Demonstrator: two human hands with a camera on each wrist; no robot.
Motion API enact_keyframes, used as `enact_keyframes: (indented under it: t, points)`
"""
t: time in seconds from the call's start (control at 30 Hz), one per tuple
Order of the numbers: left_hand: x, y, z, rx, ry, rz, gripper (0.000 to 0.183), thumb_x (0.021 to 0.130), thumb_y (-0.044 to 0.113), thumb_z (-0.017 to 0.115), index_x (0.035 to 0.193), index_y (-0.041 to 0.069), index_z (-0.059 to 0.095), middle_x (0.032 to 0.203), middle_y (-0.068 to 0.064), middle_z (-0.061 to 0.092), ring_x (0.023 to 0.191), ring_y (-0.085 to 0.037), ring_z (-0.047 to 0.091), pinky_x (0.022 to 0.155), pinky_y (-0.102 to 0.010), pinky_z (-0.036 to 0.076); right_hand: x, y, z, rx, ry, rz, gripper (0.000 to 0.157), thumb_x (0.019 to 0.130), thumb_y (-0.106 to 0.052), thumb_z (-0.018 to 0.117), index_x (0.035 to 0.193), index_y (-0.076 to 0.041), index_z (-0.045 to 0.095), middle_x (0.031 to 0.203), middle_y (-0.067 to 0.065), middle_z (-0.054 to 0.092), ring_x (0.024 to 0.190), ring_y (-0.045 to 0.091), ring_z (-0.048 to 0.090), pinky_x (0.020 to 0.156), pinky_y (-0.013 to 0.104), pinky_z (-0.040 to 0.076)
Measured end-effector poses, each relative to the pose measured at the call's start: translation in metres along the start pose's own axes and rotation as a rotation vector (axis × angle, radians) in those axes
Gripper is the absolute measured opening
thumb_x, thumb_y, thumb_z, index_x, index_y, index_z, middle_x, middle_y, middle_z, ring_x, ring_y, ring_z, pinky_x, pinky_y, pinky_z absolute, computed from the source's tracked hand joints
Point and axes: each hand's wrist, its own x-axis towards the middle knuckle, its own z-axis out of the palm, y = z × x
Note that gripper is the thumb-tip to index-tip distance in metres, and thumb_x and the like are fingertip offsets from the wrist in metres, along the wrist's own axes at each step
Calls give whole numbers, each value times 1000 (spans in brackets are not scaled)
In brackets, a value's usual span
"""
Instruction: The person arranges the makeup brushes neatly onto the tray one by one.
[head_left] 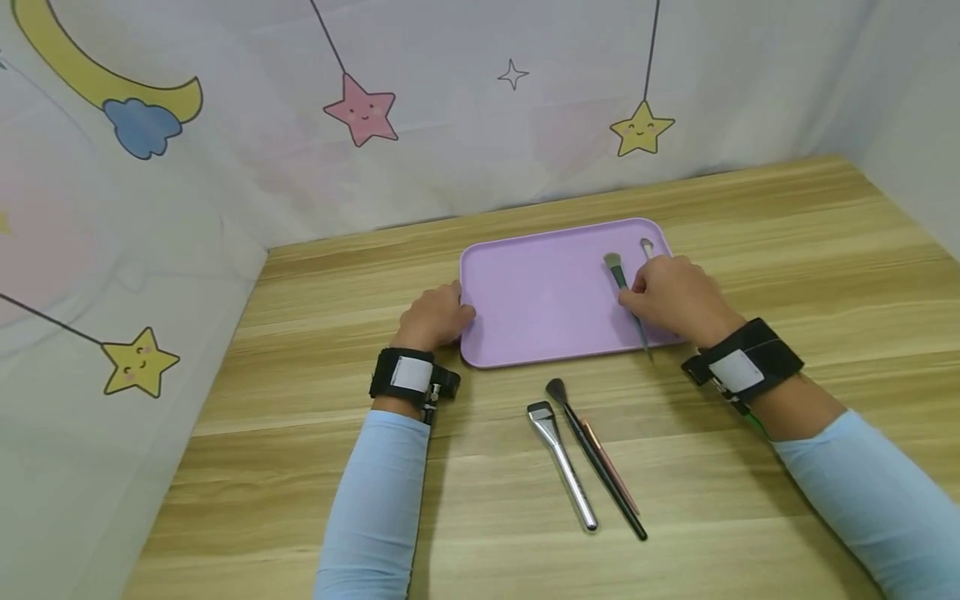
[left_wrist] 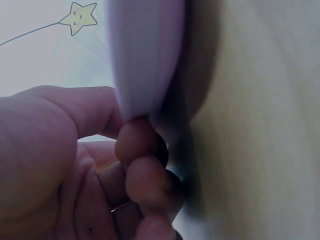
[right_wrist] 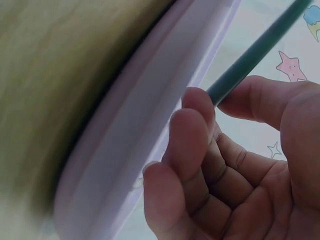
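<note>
A lilac tray (head_left: 551, 292) lies on the wooden table. My left hand (head_left: 435, 317) grips its left edge; the left wrist view shows the thumb on one side of the rim and curled fingertips (left_wrist: 137, 140) at the other. Over the tray's right part, my right hand (head_left: 678, 296) pinches a green-handled makeup brush (head_left: 614, 264) between thumb and fingers. The dark green handle (right_wrist: 260, 50) runs up from that pinch in the right wrist view. Beside the hand, a second brush's small head (head_left: 647, 246) shows on the tray; the hand hides its handle.
In front of the tray lie a silver flat-headed brush (head_left: 566, 467), a long black brush (head_left: 600, 462) and a thin copper-coloured one (head_left: 611, 467). A pale curtain (head_left: 465, 125) with printed stars hangs behind the table and along its left side.
</note>
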Motion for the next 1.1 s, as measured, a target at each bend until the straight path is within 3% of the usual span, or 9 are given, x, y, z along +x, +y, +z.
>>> enact_keyframes:
  t: [0.43, 1.1]
  points:
    - [0, -1, 1, -11, -6, 2, 31, 89, 27, 44, 113, 7, 50, 95, -11, 55, 80, -24, 52, 64, -40, 43, 7, 1, 2, 11, -28, 33, 31, 81, -25, 58, 54, -10, 58, 47, 1, 46, 41, 15, 42, 36, 27, 29]
    - [1, -5, 3, 8, -4, -6, 42, 90, 28, 44, 126, 7, 48, 103, -11, 54, 84, -24, 52, 68, -41, 44, 12, 4, 7, -18, -22, 51, 29, 81, -28, 60, 59, -10, 63, 52, 3, 51, 46, 17, 47, 37, 30, 33]
